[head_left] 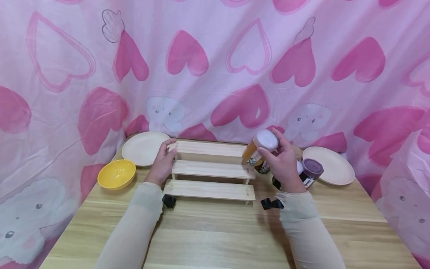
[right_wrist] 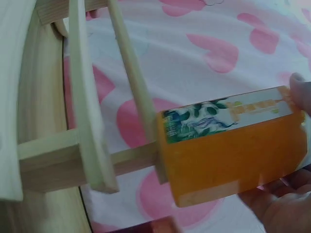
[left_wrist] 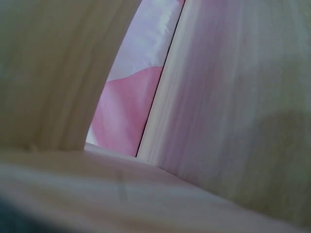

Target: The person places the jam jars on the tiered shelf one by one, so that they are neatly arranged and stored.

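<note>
My right hand (head_left: 283,164) grips a jar of orange contents (head_left: 251,152) by its white lid, tilted, at the right end of a three-tier wooden rack (head_left: 211,169). In the right wrist view the jar (right_wrist: 233,160) shows a flat orange side and a label with green leaves, overlapping the rack's end. Thumb and fingers of my left hand (head_left: 161,162) hold the left end of the rack's top tier. Only close-up wooden boards (left_wrist: 233,97) fill the left wrist view, with that hand out of sight there.
Behind my right hand stand dark-labelled jars, one with a purple lid (head_left: 312,167). A cream plate (head_left: 336,168) lies at the right, another plate (head_left: 142,149) at the left back. The yellow bowl (head_left: 115,175) sits at the left edge. A heart-patterned curtain (head_left: 201,89) surrounds the table (head_left: 208,239).
</note>
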Available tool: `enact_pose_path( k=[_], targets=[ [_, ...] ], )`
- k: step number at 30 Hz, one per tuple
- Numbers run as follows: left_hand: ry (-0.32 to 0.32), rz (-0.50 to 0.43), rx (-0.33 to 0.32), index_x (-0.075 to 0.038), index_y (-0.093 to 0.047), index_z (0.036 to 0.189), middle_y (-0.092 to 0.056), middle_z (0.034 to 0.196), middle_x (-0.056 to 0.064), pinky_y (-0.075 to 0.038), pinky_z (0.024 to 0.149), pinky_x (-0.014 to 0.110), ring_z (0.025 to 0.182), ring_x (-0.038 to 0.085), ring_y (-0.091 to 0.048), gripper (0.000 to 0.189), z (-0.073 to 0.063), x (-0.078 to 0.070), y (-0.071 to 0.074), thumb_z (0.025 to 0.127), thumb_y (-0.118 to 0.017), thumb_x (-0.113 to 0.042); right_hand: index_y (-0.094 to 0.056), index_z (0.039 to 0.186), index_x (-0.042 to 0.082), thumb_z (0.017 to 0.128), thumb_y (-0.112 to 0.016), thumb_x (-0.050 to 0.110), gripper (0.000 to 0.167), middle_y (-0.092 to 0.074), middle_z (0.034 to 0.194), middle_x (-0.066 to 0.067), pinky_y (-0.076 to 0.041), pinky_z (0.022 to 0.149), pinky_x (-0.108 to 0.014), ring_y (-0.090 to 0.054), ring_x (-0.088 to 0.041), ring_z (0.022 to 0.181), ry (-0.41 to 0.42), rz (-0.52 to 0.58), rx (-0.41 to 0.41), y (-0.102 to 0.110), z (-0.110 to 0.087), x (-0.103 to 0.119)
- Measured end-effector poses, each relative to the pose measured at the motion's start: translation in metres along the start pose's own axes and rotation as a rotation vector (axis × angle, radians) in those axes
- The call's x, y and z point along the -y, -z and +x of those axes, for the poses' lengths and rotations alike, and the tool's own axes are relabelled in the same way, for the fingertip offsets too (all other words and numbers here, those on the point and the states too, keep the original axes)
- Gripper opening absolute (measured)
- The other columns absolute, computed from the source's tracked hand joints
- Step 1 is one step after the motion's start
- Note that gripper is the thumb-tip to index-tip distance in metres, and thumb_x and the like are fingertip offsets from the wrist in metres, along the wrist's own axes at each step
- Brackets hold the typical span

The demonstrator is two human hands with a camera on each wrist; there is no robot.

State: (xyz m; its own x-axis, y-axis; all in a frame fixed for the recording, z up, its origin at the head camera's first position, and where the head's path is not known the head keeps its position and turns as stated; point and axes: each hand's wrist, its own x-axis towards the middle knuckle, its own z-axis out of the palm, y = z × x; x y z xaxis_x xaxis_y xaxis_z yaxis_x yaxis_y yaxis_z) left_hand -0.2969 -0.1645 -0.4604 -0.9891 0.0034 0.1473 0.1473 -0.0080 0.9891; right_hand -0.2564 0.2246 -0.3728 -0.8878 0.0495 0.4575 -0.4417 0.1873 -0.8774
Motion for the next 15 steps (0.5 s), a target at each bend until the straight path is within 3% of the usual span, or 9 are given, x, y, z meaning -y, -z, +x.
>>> enact_pose_path(
  k=[6, 13, 15],
  targets=[
    [-0.002, 0.011, 0.005, -0.014, -0.038, 0.154, -0.041, 0.082, -0.004, -0.042, 0.077, 0.024, 0.079, 0.011, -0.045, 0.041, 0.001, 0.001, 0.001, 0.114, -0.044, -0.02, -0.047, 0.158, 0.009, 0.095, -0.078, 0.004, 0.07, -0.053, 0.146, -0.018, -0.052, 0.099, -0.016, -0.059, -0.016, 0.123, -0.009, -0.055, 0.054, 0.003, 0.004, 0.0],
    [0.024, 0.01, 0.009, -0.012, -0.034, 0.158, -0.053, 0.107, 0.007, -0.043, 0.093, 0.028, 0.109, 0.026, -0.052, 0.046, 0.002, 0.003, 0.003, 0.114, -0.043, -0.023, -0.044, 0.159, 0.007, 0.096, -0.077, 0.005, 0.071, -0.05, 0.149, -0.019, -0.05, 0.102, -0.016, -0.056, -0.018, 0.128, -0.029, -0.04, 0.102, 0.005, 0.012, 0.0],
    [0.027, 0.01, 0.014, -0.013, -0.034, 0.158, -0.052, 0.108, 0.008, -0.043, 0.094, 0.029, 0.111, 0.027, -0.051, 0.046, 0.002, 0.002, 0.002, 0.114, -0.043, -0.023, -0.043, 0.159, 0.006, 0.096, -0.077, 0.005, 0.072, -0.049, 0.151, -0.019, -0.049, 0.101, -0.015, -0.056, -0.019, 0.128, -0.038, -0.045, 0.108, 0.006, 0.015, -0.001]
  ],
)
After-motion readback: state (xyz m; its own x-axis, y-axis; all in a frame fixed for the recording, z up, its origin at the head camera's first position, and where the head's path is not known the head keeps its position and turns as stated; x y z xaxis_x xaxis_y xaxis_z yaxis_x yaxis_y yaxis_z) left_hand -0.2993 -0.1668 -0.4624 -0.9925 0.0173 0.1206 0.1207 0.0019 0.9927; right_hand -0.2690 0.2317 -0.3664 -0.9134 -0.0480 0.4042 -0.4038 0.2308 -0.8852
